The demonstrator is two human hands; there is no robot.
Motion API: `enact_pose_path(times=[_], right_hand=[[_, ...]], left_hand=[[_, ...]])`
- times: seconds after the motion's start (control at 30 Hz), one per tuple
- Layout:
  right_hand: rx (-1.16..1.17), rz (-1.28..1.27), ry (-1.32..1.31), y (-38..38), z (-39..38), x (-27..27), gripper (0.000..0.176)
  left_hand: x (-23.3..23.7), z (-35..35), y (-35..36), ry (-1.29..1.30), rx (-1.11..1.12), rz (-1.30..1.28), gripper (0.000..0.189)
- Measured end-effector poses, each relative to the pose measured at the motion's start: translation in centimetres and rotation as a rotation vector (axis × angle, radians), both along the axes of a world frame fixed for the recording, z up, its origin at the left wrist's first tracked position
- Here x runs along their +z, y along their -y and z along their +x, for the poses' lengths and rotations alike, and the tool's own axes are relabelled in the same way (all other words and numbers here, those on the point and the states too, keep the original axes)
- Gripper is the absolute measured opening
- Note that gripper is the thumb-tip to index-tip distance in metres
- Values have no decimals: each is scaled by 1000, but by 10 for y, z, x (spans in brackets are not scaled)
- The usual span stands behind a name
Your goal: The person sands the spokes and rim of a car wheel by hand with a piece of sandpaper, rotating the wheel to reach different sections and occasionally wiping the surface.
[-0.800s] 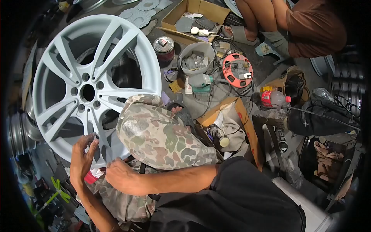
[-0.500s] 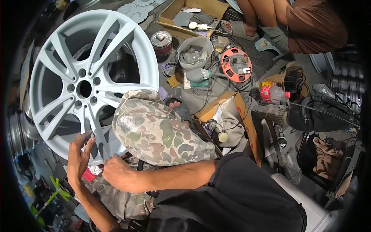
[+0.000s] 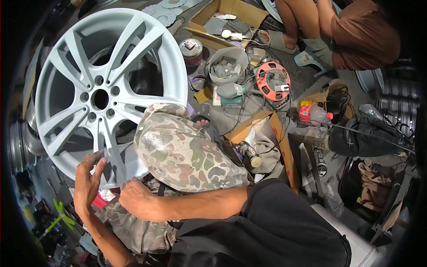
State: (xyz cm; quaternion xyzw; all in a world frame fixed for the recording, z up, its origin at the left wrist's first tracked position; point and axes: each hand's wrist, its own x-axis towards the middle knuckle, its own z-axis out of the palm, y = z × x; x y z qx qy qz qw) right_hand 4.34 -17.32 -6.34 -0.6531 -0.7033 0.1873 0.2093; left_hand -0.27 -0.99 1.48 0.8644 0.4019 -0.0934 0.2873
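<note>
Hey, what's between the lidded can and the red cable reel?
Mainly a pale bucket with grey pieces inside it, in the head view.

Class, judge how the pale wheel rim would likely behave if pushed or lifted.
The wheel rim looks stiff, given its thick spokes. Its wide span suggests awkward, perhaps heavy lifting. Its round outline might let it roll if stood on edge.
</note>
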Motion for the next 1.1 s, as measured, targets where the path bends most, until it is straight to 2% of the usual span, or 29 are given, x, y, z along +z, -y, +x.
enact_pose_path(times=[0.6, 0.9, 0.97, 1.1], right_hand=[[91, -54, 24, -1, -2, -4, 13], [64, -121, -71, -6, -16, -15, 12], [146, -219, -77, -10, -16, -15, 24], [144, -180, -84, -6, -12, -12, 23]], left_hand=[[9, -12, 0, 16, -16, 17, 37], [7, -24, -4, 26, 1, 21, 40], [12, -21, -1, 13, 29, 7, 40], [10, -25, -4, 10, 48, -1, 40]])
